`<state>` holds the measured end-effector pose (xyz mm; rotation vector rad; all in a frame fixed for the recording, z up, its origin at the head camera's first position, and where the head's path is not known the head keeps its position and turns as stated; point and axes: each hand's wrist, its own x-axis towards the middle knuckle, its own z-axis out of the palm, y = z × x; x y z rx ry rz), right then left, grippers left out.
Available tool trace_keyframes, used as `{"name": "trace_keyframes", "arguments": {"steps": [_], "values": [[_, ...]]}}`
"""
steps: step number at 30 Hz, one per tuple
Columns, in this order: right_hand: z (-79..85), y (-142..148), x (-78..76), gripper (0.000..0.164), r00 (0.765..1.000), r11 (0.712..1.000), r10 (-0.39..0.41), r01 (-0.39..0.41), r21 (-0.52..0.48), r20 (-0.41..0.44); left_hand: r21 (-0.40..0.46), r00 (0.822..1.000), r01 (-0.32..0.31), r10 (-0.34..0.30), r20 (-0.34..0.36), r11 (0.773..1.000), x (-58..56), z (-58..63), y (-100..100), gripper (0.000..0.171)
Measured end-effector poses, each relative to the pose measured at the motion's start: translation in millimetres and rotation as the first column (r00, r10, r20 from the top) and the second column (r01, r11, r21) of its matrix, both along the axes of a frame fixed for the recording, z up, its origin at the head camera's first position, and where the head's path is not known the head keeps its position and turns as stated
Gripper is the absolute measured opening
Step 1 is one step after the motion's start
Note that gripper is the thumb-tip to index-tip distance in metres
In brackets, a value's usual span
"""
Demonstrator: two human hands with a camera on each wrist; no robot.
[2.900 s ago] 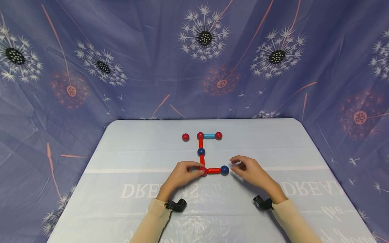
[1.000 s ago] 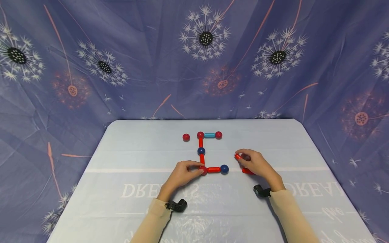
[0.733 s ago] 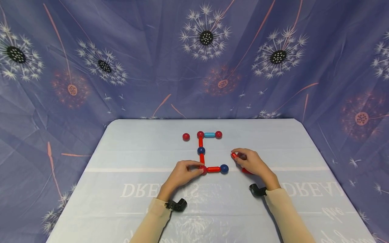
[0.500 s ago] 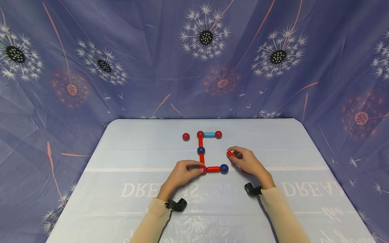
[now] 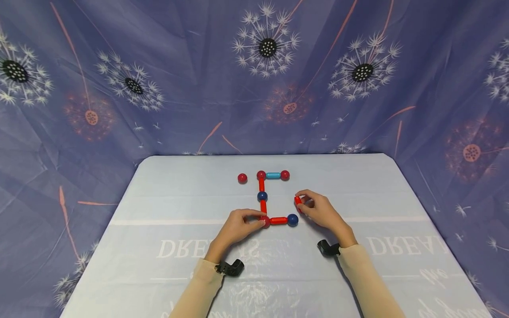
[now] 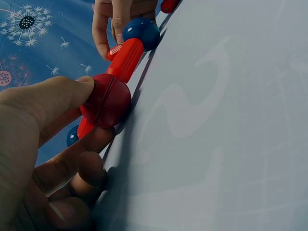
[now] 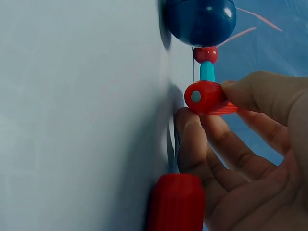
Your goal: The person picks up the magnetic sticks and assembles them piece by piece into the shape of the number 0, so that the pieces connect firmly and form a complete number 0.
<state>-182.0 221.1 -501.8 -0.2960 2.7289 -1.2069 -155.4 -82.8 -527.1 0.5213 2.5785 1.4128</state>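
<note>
My left hand (image 5: 238, 227) pinches a red ball (image 6: 107, 100) at the near corner of a ball-and-rod figure on the table. From that ball a red rod (image 5: 279, 221) runs right to a blue ball (image 5: 292, 220). Another red rod (image 5: 263, 206) leads away to a second blue ball (image 5: 262, 196). Just beyond the right-hand blue ball, my right hand (image 5: 324, 215) holds a loose red rod (image 7: 204, 97) between thumb and fingers. Its silvery end faces the right wrist camera. Below that hand another red rod (image 7: 177, 204) lies on the table.
Farther back, the figure continues with a red rod (image 5: 261, 184), a red ball (image 5: 260, 175), a light blue rod (image 5: 273, 175) and an end red ball (image 5: 285, 175). A loose red ball (image 5: 242, 178) sits to their left. A patterned curtain (image 5: 199, 88) hangs behind the table.
My right hand, without a rod at first, has picked up a red rod and carried it left toward the blue ball, the rod turning more lengthwise. My left hand stays on the red ball.
</note>
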Motion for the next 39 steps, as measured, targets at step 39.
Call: {"name": "trace_keyframes", "arguments": {"steps": [39], "values": [[3.1,-11.3,2.4,0.030,1.000,0.990,0.008,-0.012,-0.142,-0.028,0.010,1.000,-0.007,0.007,0.007,1.000,1.0,1.8,0.7,0.021]]}}
